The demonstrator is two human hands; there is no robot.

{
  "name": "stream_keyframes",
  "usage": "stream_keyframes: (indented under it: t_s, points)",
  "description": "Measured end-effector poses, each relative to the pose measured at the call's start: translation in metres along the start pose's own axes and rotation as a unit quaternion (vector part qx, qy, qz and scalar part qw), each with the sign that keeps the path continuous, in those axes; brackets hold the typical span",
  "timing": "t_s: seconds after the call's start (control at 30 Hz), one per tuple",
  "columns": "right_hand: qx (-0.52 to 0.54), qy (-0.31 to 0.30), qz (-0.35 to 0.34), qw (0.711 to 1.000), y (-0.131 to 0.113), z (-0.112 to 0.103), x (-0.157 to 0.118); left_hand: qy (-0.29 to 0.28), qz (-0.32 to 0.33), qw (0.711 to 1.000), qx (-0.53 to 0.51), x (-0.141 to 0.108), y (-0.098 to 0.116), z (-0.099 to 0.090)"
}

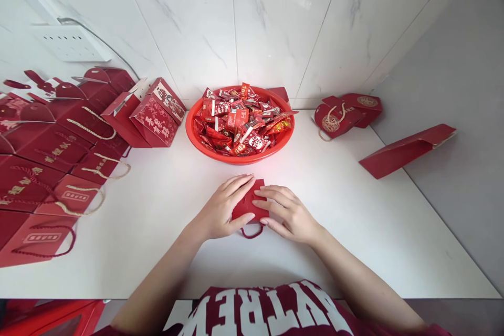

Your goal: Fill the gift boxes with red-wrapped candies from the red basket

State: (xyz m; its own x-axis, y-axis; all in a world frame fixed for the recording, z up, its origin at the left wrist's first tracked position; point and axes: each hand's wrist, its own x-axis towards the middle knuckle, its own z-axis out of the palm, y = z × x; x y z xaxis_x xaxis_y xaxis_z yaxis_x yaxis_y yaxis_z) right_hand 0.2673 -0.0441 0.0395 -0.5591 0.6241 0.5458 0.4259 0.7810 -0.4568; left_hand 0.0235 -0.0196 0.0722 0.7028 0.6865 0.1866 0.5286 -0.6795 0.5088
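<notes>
A small red gift box (252,205) sits on the table in front of me, between my two hands. Its dark red cord handle (252,232) loops out at the near edge. My left hand (226,207) grips the box's left side, fingers along the far top and thumb at the near edge. From the right, my right hand (289,212) holds it too, with fingertips on the top face and thumb near the lower right corner. The fingers cover much of the box. Just beyond it stands a red plastic basket (191,134) heaped with red-wrapped snacks (238,121).
Rows of red gift boxes (55,152) with rope handles fill the left side. Patterned boxes (157,115) stand beside the basket. At the right are a heart-fronted box (336,118) and an open red box (405,152) near the grey wall. White table (374,236) extends around my hands.
</notes>
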Motion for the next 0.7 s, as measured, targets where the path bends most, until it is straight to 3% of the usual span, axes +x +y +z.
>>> stream_keyframes:
  t_s: [0.33, 0.47, 0.57, 0.7]
  points:
    - [-0.026, 0.004, -0.018, 0.999, -0.001, -0.002, 0.004, -0.006, 0.002, 1.000, 0.008, 0.002, -0.001, 0.000]
    - [0.004, 0.010, -0.011, 1.000, -0.001, -0.002, 0.002, -0.013, 0.012, 0.999, 0.050, 0.005, -0.006, -0.008]
    - [0.038, 0.001, -0.007, 0.999, -0.005, -0.001, 0.002, 0.031, -0.030, 0.992, 0.119, 0.006, -0.003, -0.020]
    - [0.092, -0.034, -0.043, 0.994, -0.018, 0.007, 0.003, 0.077, -0.101, 0.979, 0.161, 0.006, 0.019, -0.025]
